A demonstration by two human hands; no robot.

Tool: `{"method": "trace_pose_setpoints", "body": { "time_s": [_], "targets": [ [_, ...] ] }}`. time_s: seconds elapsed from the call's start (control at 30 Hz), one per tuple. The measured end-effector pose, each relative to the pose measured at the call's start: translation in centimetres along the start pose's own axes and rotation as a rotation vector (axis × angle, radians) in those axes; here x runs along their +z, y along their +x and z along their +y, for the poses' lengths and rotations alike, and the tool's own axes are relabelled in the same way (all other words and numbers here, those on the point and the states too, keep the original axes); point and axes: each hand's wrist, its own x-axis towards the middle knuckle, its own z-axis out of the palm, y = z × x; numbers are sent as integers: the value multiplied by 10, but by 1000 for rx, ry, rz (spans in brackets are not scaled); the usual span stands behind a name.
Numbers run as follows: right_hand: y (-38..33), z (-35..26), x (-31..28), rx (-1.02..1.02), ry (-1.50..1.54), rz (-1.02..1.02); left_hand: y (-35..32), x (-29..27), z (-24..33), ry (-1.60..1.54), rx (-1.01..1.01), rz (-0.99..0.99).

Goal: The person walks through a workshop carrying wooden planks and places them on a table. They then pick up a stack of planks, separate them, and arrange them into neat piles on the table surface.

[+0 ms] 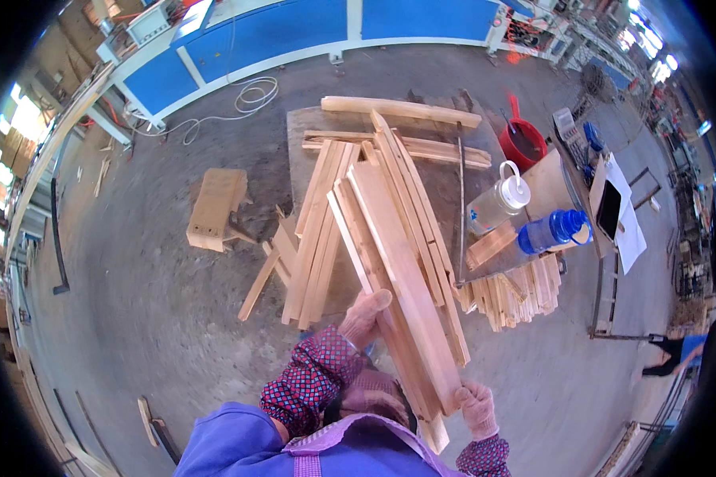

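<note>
My left hand (363, 318), in a light glove, is closed on the left edge of a small bundle of pale wooden boards (402, 274). My right hand (477, 409), gloved too, grips the bundle's near end from the right, its thumb on top. The bundle slants from near my body up toward the far left, above other boards. Beneath it lies a stack of long wooden strips (318, 238) on the left. A second row of strips (423, 226) runs along its right side. My fingers under the bundle are hidden.
Crosswise boards (402, 110) lie at the far side. To the right, a stand holds a clear bottle (493, 208), a blue bottle (545, 233) and a phone (609, 208); a red bucket (521, 143) is behind. A wooden stool (217, 208) stands left. Blue machinery (278, 38) lines the back.
</note>
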Motion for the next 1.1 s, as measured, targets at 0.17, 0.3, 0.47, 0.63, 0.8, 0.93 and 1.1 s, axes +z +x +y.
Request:
{"method": "trace_pose_setpoints", "body": {
  "time_s": [0.17, 0.3, 0.47, 0.63, 0.8, 0.93, 1.1],
  "targets": [
    [0, 11, -2, 17, -109, -126, -14, -19, -9, -66, 9, 27],
    [-8, 1, 6, 15, -281, -227, -26, -24, -3, -109, 93, -211],
    [-27, 12, 23, 81, -598, -304, -47, -2, 37, -172, 60, -389],
    [-31, 15, 63, 54, -681, -350, -68, -31, 55, -175, 75, -454],
    [-30, 3, 126, -33, -754, -345, -116, -57, 92, -22, 148, -376],
    [-21, 12, 165, -7, -778, -358, -147, -88, 107, 9, 238, -416],
    [-1, 12, 207, 127, -852, -424, -205, -116, 132, 135, 270, -219]
  ]
}}
